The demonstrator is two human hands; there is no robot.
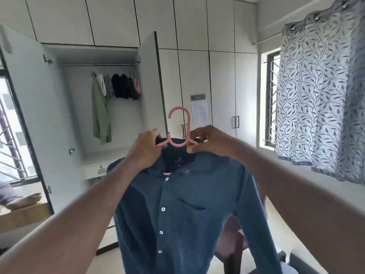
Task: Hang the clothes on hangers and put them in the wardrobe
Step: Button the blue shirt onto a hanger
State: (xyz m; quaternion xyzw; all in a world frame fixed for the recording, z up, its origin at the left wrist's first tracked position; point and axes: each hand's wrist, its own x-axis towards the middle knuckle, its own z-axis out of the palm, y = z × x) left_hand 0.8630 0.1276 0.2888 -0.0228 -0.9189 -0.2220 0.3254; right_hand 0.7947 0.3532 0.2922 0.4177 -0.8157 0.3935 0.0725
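A dark blue button-up shirt (177, 210) hangs on a pink hanger (178, 123), held up in front of me. My left hand (146, 149) grips the hanger's left arm together with the shirt's collar. My right hand (207, 141) pinches the hanger's right arm at the collar. The hook points up between both hands. The wardrobe (75, 107) stands open at the left behind the shirt. Its rail (98, 65) carries several hung garments: a long green one (100, 111), some dark ones and a pink one.
The open wardrobe door (152, 80) stands just behind the hanger hook. Closed cupboard doors (223, 86) fill the back wall. A leaf-patterned curtain (320, 91) hangs at the right by a window. A dark wooden chair (235, 244) sits behind the shirt, low right.
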